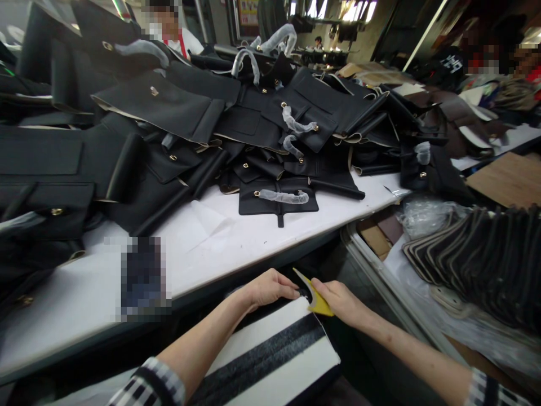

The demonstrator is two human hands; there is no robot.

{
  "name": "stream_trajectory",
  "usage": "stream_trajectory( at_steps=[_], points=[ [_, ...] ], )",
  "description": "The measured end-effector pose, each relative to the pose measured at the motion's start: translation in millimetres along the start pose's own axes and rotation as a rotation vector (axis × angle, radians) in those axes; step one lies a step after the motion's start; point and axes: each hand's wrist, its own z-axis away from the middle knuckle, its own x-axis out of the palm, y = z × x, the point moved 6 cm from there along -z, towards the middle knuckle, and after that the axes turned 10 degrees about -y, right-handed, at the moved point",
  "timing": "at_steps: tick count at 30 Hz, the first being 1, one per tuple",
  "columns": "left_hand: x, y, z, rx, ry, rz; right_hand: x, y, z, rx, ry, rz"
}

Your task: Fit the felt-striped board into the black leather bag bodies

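"By a corner of the striped block (257,332), what's held?"

"The right hand (340,301) grips a yellow piece (323,307); the left hand (270,288) pinches a dark piece (304,292), mostly hidden, hard to make out."

"Beyond?"

"Black panels (164,104), heaped on the desk (211,231), cut off at left."

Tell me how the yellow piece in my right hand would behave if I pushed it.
The yellow piece looks thin-edged, so it is probably light. It shows a curve beside your right hand, so it likely flexes under a push rather than staying stiff.
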Motion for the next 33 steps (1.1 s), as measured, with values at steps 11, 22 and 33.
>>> stream_trajectory(
  at_steps=[11, 22, 33],
  points=[
    [-1.2, 0, -4, -0.051, 0.042, -0.016, 19, 2, 6, -0.065, -0.338, -0.972],
    [0.7, -6, -6, -0.016, 0.065, -0.085, 23, -1, -7, -0.001, -0.242, -0.784],
    [-2.1, -3, -4, -0.040, 0.175, -0.246, 20, -13, -10, 0.052, -0.206, -0.697]
  ],
)
